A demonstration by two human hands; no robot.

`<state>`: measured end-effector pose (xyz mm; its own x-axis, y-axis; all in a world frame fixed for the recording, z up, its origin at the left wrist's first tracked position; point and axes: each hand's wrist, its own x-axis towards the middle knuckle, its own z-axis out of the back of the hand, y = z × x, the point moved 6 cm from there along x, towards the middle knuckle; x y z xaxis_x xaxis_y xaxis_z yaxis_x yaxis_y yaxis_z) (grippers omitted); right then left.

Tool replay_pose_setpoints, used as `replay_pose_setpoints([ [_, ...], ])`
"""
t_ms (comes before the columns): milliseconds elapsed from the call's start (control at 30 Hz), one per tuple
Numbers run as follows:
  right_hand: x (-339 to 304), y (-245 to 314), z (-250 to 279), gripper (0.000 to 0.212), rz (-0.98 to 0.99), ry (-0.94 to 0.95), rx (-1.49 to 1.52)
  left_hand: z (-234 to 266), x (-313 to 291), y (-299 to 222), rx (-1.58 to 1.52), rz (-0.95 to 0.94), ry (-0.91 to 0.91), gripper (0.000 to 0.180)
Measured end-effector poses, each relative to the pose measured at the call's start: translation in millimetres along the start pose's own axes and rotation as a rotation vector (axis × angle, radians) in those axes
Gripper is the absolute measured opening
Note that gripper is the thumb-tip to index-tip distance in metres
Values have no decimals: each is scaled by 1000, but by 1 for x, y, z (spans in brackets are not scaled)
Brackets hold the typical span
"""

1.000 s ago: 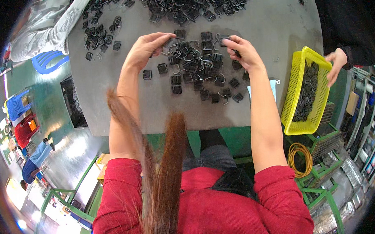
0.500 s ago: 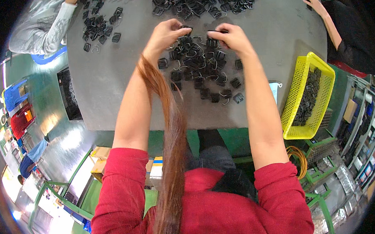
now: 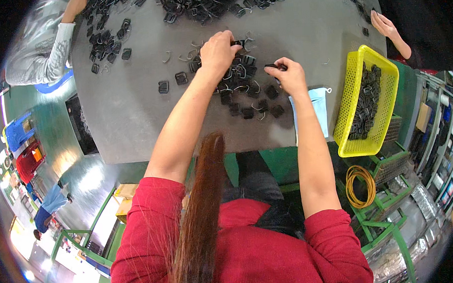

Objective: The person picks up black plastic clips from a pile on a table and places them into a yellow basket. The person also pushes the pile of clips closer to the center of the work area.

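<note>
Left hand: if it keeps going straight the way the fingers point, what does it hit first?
Probably the black buckle at the fingertips of the left hand, which points away across the grey table. Beyond it lies bare tabletop, then the big heap of buckles at the far edge. Depth is unclear.

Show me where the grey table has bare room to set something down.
Bare table lies left of the left hand, and between the right hand and yellow basket. Black buckles crowd the middle; a pile fills the far edge.

I see no labels, signs or screens; the only packages are tan cardboard boxes (image 3: 124, 197) on the floor below my table's (image 3: 134, 110) near edge.
</note>
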<state>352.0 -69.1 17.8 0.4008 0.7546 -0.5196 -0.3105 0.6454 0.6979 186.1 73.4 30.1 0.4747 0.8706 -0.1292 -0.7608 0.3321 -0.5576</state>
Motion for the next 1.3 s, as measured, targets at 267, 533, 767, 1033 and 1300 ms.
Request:
replay_pose_setpoints([
  [267, -13, 3, 13, 19, -73, 351, 591, 49, -24, -6, -1384, 327, 374, 20],
  [533, 14, 63, -44, 28, 215, 25, -521, -2, -27, 3, 94, -78, 128, 28],
  [767, -4, 16, 0, 28, -156, 201, 402, 38, -15, 17, -302, 181, 326, 26],
  [1033, -79, -31, 114, 26, -185, -43, 565, 38, -5, -6, -634, 373, 648, 23],
  [1300, -119, -99, 270, 29, -24, -890, -360, -5, -10, -155, -1627, -4, 989, 21],
])
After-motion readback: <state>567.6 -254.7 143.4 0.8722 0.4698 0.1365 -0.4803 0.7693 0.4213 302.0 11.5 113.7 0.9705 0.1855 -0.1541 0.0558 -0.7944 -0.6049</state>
